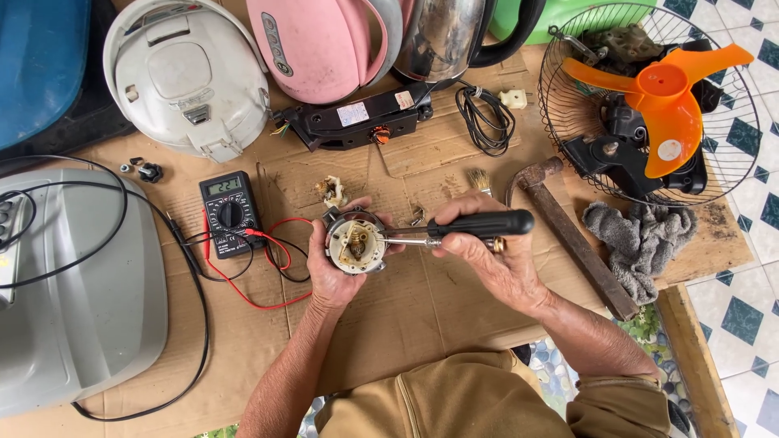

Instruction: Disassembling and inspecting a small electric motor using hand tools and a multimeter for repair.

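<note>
While both hands work at mid-frame, risks as I read them:
left grip: left hand (331, 272) wrapped round a small round motor housing (355, 243), held just above the cardboard-covered bench (422, 308), open face up.
right grip: right hand (487, 255) closed on the black handle of a screwdriver (471, 225); shaft runs left, tip at the housing rim.
slip: tip looks side-on, so it could skid into the left fingers or gouge the brass parts inside.
drop: housing is unsupported; a hard push may twist it loose.
leads: multimeter (230, 212) wires (268, 268) lie just left of the wrist, a likely snag.
loose bits: small parts (332, 191) above the hands could get knocked off.
</note>
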